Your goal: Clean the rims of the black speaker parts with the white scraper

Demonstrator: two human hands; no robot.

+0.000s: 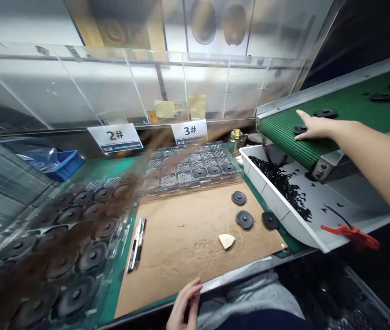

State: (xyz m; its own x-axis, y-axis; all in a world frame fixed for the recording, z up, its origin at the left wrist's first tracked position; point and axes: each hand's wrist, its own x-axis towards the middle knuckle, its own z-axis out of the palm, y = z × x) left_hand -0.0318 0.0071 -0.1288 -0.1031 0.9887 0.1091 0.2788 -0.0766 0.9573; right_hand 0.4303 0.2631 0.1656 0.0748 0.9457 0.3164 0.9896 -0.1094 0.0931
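Observation:
My right hand (313,126) reaches over the green conveyor belt (356,101), thumb and fingers apart. A small black round part (299,129) lies at its fingertips; whether they touch it is unclear. Just behind the hand sits another black disc (326,112). At the front edge of the work table, my left hand (185,306) rests with loosely bent fingers apart and nothing seen in them. On the brown board (167,243) are a black disc (239,197), a second one (244,219) and a pale wedge (226,240). A third disc (269,220) lies at the board's right edge.
A white bin (266,195) with small black scraps stands under the belt's end; red-handled pliers (353,234) lie on its near side. Clear trays (177,176) hold black discs behind and left. Pens (136,245) lie on the board. Blurred brown strands cross the left.

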